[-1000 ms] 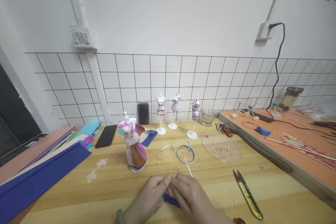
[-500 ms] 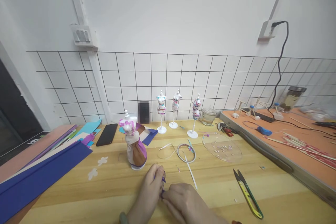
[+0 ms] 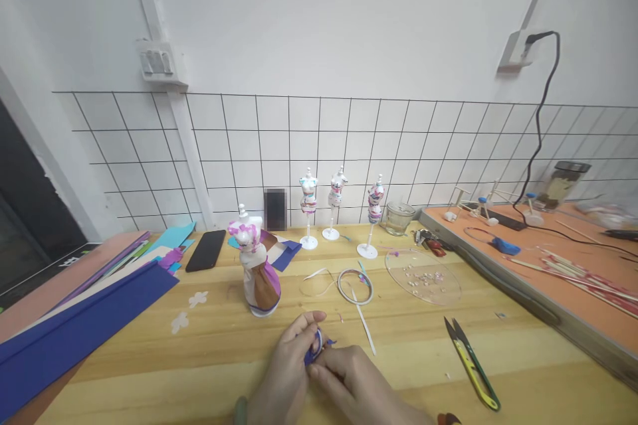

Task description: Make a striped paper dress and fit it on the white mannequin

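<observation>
My left hand (image 3: 292, 362) is closed around a small dark-blue and white piece (image 3: 315, 348) at the front of the table; it looks like soft sheet material, but I cannot make out its kind. The thumb and fingers of my right hand (image 3: 349, 378) pinch its near end, and much of it is hidden by my fingers. Just beyond my hands stands a mini dress form (image 3: 262, 285) with a purple-marked bust and a brown, purple and white skirt. To the right, yellow and green thread snips (image 3: 471, 365) lie with blades apart.
Several coloured sheets (image 3: 94, 305) are stacked at left, beside a black phone (image 3: 206, 251). Three small painted dress forms (image 3: 375, 199) stand along the wall. A ring (image 3: 340, 287), a white ribbon (image 3: 366, 329), a clear disc with beads (image 3: 399, 279) and a glass jar (image 3: 399, 219) lie right of centre.
My left fingers have lifted and spread a little, showing more of the blue and white piece. My right hand still pinches it. The camera view has shifted slightly.
</observation>
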The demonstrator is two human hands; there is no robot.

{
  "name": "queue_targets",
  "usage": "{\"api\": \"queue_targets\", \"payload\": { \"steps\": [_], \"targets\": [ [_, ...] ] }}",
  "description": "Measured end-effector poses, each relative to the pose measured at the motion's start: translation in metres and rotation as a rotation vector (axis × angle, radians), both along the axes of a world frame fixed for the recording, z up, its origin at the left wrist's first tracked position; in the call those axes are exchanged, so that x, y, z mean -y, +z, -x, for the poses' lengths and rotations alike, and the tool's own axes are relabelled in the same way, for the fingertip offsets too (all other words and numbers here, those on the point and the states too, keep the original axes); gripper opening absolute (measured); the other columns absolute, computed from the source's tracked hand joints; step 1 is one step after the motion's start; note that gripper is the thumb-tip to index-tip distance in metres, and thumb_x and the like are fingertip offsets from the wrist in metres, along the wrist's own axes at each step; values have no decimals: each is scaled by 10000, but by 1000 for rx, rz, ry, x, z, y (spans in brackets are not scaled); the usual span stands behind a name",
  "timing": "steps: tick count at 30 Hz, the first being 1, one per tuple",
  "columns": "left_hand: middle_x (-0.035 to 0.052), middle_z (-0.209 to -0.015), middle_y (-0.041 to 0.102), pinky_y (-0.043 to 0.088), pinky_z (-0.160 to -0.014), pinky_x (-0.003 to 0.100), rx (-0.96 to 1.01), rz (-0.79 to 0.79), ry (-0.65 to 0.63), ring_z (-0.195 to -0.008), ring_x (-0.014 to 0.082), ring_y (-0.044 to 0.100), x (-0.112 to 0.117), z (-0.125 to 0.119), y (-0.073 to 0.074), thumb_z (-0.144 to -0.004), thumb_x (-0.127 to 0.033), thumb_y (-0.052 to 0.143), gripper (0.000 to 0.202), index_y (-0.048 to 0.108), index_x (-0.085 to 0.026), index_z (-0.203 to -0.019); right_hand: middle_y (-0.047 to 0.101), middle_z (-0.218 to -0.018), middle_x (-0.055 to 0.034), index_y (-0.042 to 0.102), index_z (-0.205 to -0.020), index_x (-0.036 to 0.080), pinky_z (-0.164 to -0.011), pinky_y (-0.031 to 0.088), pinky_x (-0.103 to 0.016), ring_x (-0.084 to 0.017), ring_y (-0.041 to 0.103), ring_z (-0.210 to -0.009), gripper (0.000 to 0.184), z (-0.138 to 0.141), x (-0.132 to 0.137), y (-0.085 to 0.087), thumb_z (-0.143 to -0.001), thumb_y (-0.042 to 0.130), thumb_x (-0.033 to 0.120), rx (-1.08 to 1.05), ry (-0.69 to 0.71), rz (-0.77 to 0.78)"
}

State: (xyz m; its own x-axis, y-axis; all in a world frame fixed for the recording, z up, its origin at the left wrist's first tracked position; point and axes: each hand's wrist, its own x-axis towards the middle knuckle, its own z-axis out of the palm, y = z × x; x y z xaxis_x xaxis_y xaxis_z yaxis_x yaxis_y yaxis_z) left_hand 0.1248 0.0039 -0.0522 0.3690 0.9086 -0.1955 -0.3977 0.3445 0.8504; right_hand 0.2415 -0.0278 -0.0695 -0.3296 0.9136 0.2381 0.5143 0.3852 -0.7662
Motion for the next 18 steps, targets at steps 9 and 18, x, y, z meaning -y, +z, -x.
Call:
{"api": "queue_targets", "payload": {
  "steps": [9, 18],
  "targets": [
    [1, -614, 636, 366, -420, 228, -13, -125, -40, -377, 73, 464, -5, -2, -10, -555, -393, 781, 396, 659, -137, -831, 509, -440, 33, 557, -533, 140, -361, 228, -177, -41, 360, -328, 373, -4, -16, -5, -693, 648, 464, -778, -42, 501],
    [96, -922, 724, 515, -672, 317, -259, -382, -65, -743, 203, 658, -6, 11, 5, -725, -284, 657, 663, 399, -193, -1329, 586, -504, -4, 602, -662, 117, -451, 320, -182, -61, 469, -409, 383, -4, -16, -6, -690, 683, 491, -1050, -22, 637]
  ]
}}
